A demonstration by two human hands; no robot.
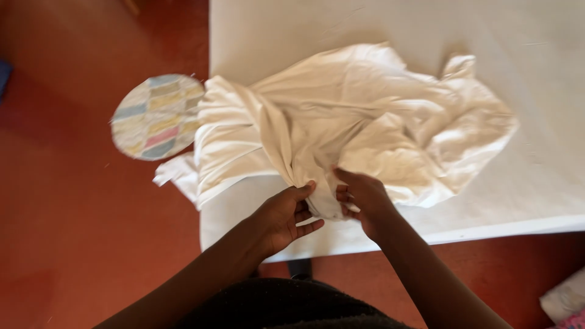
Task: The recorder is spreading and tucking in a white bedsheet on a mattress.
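White cloth (359, 116) crumpled on table (536, 183); left hand (283, 213) and right hand (362, 196), fingers pinched on its near fold.

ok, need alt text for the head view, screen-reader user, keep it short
Seen from above, a person's left hand and right hand pinch the near edge of a crumpled white cloth lying on a white-covered table. The cloth's left end hangs over the table edge, beside a round pastel-patterned mat on the red-brown floor.
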